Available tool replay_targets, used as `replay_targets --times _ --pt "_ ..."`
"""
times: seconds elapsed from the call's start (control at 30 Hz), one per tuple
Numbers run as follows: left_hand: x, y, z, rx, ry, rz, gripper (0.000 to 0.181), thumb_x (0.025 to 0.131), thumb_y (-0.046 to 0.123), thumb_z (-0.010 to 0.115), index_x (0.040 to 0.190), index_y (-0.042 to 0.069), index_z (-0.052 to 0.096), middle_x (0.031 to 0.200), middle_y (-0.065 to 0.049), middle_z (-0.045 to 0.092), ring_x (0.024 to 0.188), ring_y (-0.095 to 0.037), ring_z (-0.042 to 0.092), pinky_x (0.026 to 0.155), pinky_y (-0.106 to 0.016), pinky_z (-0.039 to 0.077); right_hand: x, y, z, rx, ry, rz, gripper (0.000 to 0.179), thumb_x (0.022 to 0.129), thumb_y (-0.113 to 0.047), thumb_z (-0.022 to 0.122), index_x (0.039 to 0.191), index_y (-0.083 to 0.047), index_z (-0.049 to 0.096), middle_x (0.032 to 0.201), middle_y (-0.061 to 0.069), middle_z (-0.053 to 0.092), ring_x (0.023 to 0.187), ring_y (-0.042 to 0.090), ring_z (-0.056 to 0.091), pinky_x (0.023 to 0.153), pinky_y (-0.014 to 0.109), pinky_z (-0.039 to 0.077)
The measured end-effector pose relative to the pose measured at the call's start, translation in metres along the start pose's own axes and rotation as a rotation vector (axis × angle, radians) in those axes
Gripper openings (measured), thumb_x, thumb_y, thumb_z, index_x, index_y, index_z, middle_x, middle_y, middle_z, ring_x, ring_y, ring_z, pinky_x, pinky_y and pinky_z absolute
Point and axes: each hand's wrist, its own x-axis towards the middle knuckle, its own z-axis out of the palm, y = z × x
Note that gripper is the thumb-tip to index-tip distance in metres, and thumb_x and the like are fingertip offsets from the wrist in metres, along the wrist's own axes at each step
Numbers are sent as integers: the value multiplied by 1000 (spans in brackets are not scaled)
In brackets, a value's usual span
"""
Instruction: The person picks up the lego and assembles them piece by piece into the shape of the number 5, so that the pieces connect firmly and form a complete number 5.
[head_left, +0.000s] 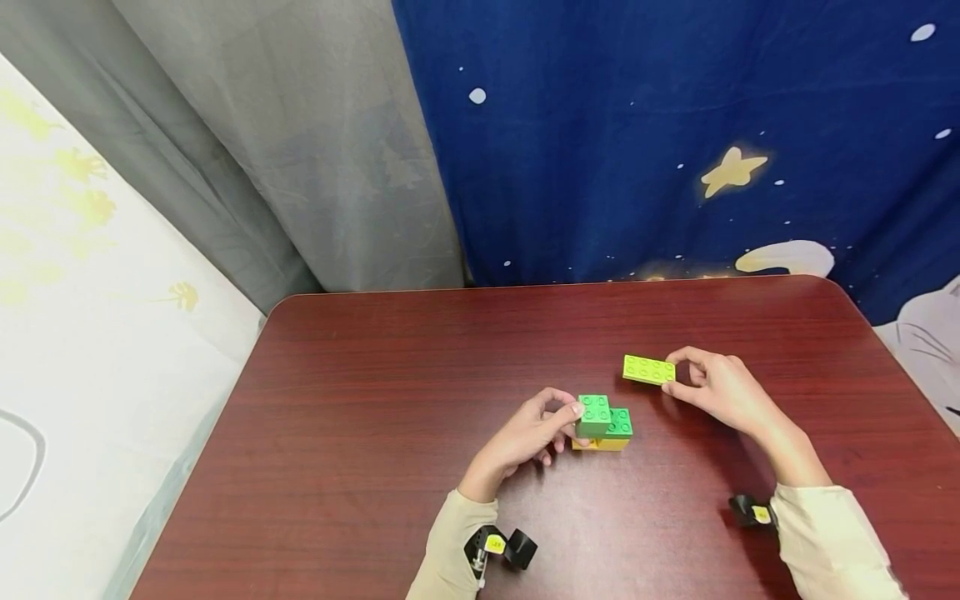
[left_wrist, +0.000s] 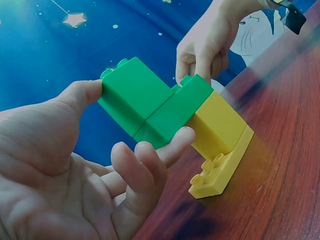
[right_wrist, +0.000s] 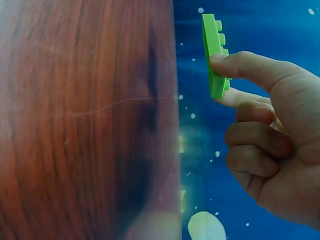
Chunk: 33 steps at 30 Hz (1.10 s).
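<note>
My left hand (head_left: 525, 435) pinches a stack of toy building bricks near its top, the thumb at the end of the upper green brick (head_left: 593, 408) and a finger against the green below. That upper brick sits offset on a second green brick (left_wrist: 181, 111). Beneath come a yellow brick (left_wrist: 220, 122) and a thin yellow plate (left_wrist: 225, 167) with bare studs at one end. To the right and farther back, my right hand (head_left: 723, 390) grips a flat lime-green brick (head_left: 643, 369) at one end between thumb and index finger, its studs facing up.
The dark red wooden table (head_left: 360, 433) extends around both hands. Behind its far edge hang a blue star-patterned curtain (head_left: 600, 150) and a grey one (head_left: 315, 150). Black wrist cameras are strapped to both sleeves.
</note>
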Motion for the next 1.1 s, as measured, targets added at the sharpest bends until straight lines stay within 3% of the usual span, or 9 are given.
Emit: replay_targets --times 0.3,0.5,0.77,1.1 --pt "1 -2 -1 -11 -33 0 33 93 31 56 115 8 49 79 -13 62 53 -12 48 37 -19 38 -3 -10 -5 -2 30 -29 30 78 -24 75 100 -9 62 59 -6 35 50 6 30 48 25 28" --pt "1 -3 -2 -9 -72 8 38 98 39 44 111 4 47 82 -16 61 55 -14 49 38 -20 37 -4 -14 -6 -5 53 -53 29 77 -22 77 99 -11 62 59 -7 34 50 5 29 47 24 27" --pt "1 -1 0 -32 -46 12 40 99 42 37 114 6 46 83 -16 64 55 -14 49 37 -22 36 -7 -21 -10 -5 78 -82 29 76 -23 77 99 -12 62 59 -9 34 50 3 28 47 24 26" --pt "1 -1 -1 -60 -40 -12 36 99 33 41 118 2 46 80 -11 58 55 -9 49 38 -19 37 -12 -30 -13 4 109 -107 27 76 -21 77 97 -14 62 60 -10 33 51 3 29 46 23 27"
